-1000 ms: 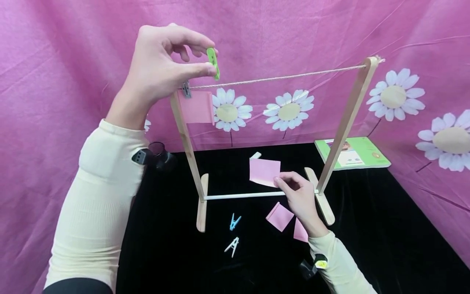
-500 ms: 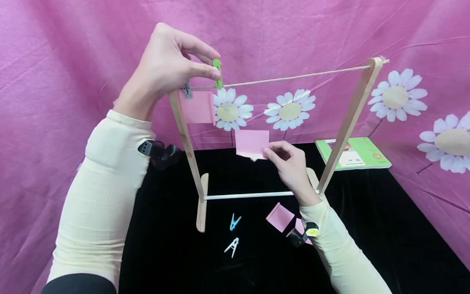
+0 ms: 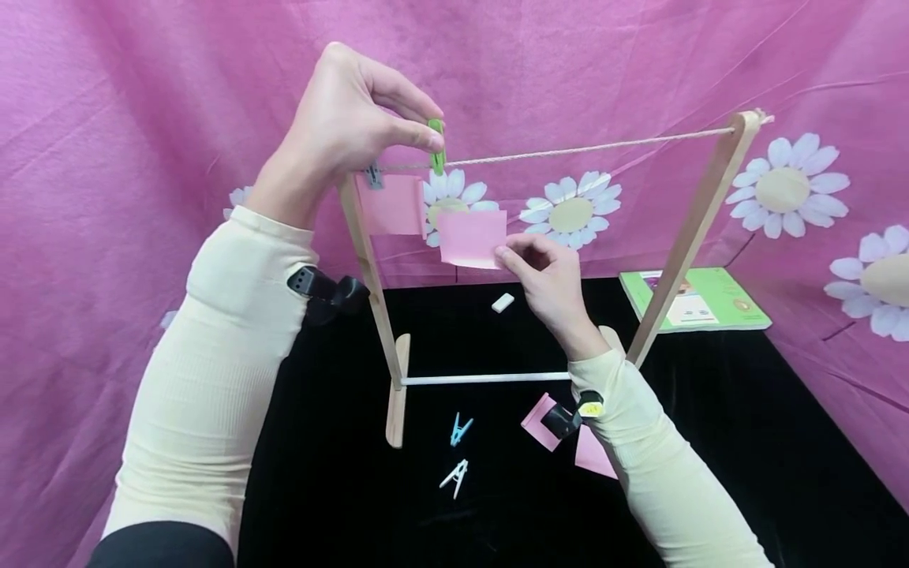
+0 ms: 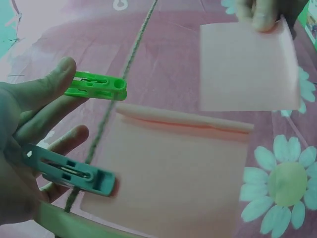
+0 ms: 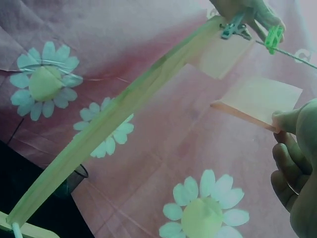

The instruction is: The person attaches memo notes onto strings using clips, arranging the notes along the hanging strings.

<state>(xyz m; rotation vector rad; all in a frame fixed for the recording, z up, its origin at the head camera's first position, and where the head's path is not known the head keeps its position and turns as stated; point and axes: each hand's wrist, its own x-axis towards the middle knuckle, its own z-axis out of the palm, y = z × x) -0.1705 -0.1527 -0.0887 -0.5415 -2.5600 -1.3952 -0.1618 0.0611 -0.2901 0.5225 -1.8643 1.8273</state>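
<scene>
Nearest the person, on the black cloth (image 3: 710,442), a blue peg (image 3: 461,429) and a white peg (image 3: 453,476) lie loose in front of the rack's foot (image 3: 396,402), and two pink squares (image 3: 540,422) sit just under the right forearm. Higher up, the right hand (image 3: 547,276) pinches one corner of a pink sheet (image 3: 472,237) between thumb and fingertips, holding it just below the string (image 3: 582,147) and beside the sheet already hung (image 3: 392,203) under a grey peg (image 3: 372,175). Above that, the left hand (image 3: 348,126) is clamped on a green peg (image 3: 436,146), thumb and forefinger squeezing it right at the string. To do this well, the sheet's top edge should likely come up to the string, clear of the hung sheet's edge, and the peg's mouth should be squeezed wide enough to take paper and string together. The string runs free all the way right to the far post (image 3: 699,229), so there is room that way; the left post stands close. A green booklet (image 3: 692,298) lies beyond, well apart.
</scene>
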